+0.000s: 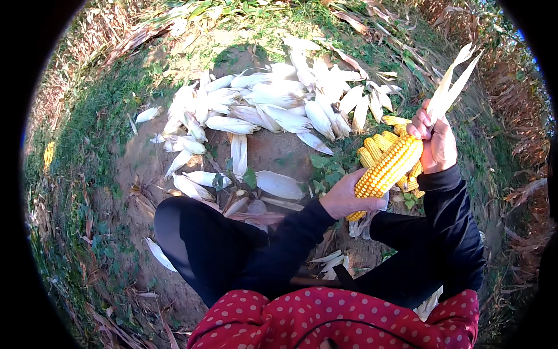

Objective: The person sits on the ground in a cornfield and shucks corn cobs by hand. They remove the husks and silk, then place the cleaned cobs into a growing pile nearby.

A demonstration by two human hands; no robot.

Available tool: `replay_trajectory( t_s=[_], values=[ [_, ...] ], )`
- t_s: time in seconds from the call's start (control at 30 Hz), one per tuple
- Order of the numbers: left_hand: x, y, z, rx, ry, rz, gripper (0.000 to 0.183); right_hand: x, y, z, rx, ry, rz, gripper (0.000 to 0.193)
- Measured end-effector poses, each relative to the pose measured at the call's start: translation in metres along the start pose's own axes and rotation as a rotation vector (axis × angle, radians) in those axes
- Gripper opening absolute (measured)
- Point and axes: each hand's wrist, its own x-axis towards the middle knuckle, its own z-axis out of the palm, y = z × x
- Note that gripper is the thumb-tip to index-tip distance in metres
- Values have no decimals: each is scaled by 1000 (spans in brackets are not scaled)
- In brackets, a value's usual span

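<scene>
A bare yellow ear of corn point(390, 168) is held slanting between both hands, over my lap's right side. My left hand point(350, 196) wraps round its lower end. My right hand point(433, 139) is closed at its upper end, gripping pale husk leaves point(450, 93) that stick up past the fingers. Behind the ear lies a small pile of husked yellow corn ears point(378, 144), partly covered by the held ear and my right hand. Farther off, in front of me, a large heap of corn ears in white husks point(273, 99) rests on the soil.
Loose husk pieces point(279, 185) lie on the ground between my legs and the heap. My bent left knee point(186, 232) is close to some unhusked ears. Grass point(93, 145) spreads on the left, and dry corn stalks point(526, 110) stand along the right side.
</scene>
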Motion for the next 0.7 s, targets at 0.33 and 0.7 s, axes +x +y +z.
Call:
replay_trajectory(
  t_s=[0.33, 0.7],
  values=[
    [23, -77, 26, -883, 60, -137, 36, 39, -51, -55, 487, 186, -153, 15],
    [52, -153, -43, -574, 500, -248, 29, -49, -232, -344, 613, 953, -772, 59]
  ],
)
